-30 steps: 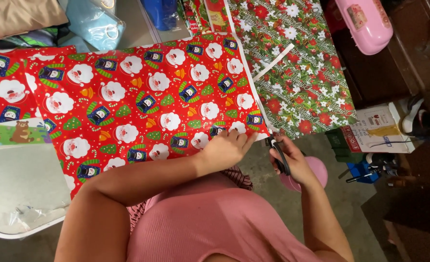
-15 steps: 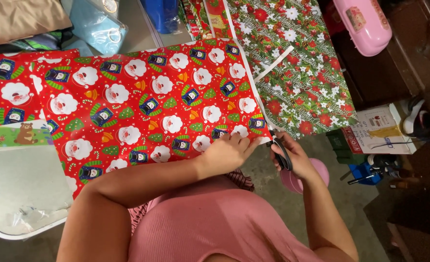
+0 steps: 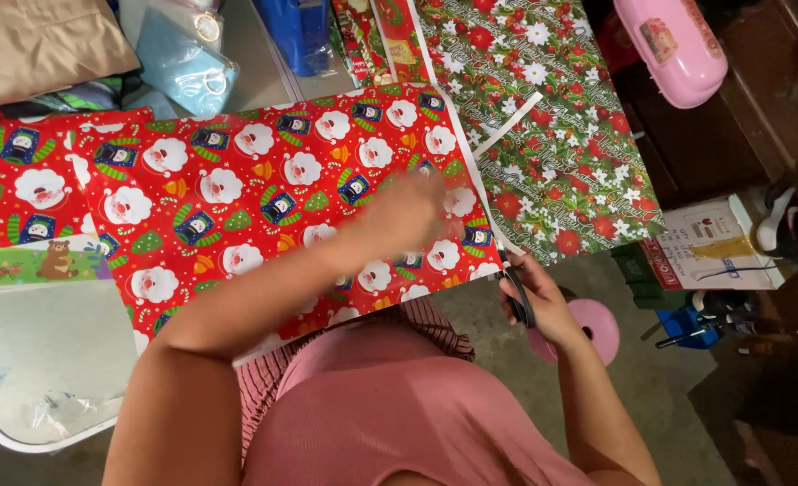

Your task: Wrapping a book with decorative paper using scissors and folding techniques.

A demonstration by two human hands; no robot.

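Note:
A red sheet of holiday wrapping paper [image 3: 264,198] with white bearded faces lies spread over the table. My left hand [image 3: 406,216], blurred by motion, hovers flat over its right part with nothing in it. My right hand [image 3: 536,301] grips black scissors [image 3: 514,286] at the paper's lower right edge; the blades point up along a cut line between the red sheet and the green flowered paper [image 3: 552,135].
A glass table edge [image 3: 21,378] shows at lower left. Blue bags [image 3: 183,54], folded cloth and paper rolls lie at the back. A pink case [image 3: 673,45], a cardboard box [image 3: 714,245], a pink stool [image 3: 597,326] and tools sit on the right.
My left hand has slid up and away from the paper's near edge toward its middle. The right hand with the scissors stays at the lower right edge.

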